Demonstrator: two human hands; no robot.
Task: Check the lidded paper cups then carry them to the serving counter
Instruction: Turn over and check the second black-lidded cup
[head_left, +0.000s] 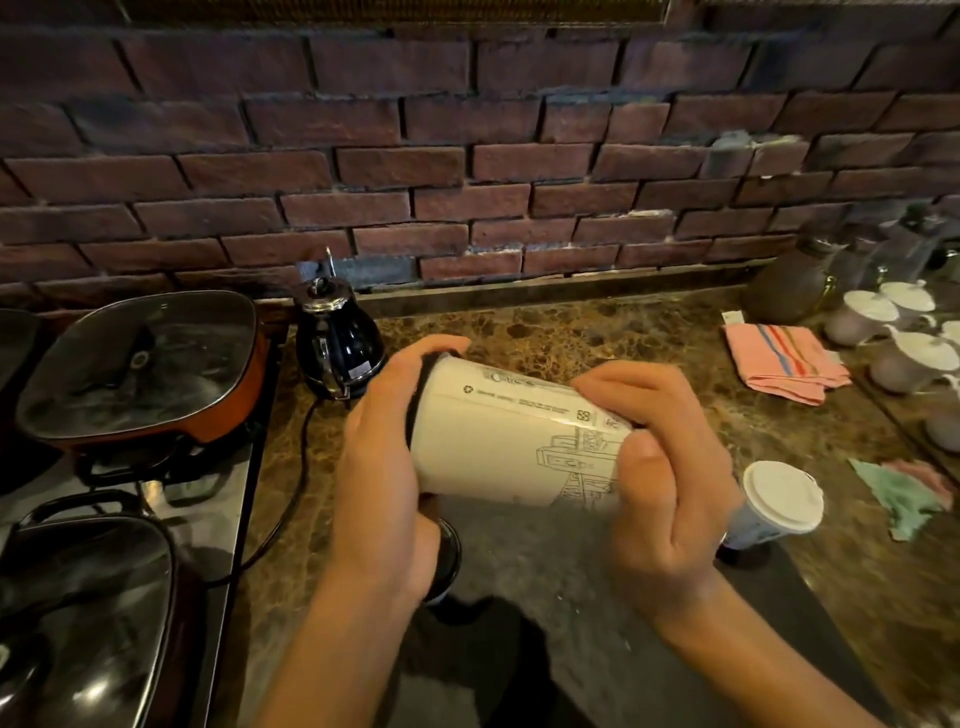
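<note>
Two hands grip the paper cup (511, 441) lying sideways above the counter (597, 332): left hand (384, 467) fingers wrapped round its dark-lidded end, right hand (670, 467) curled round the base

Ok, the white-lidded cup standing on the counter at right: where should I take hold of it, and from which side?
Grip the white-lidded cup around its paper wall just under the lid, coming from its right. It stands upright, and the right hand crowds its left. Probably avoid lifting by the lid: it could pop off.
</note>
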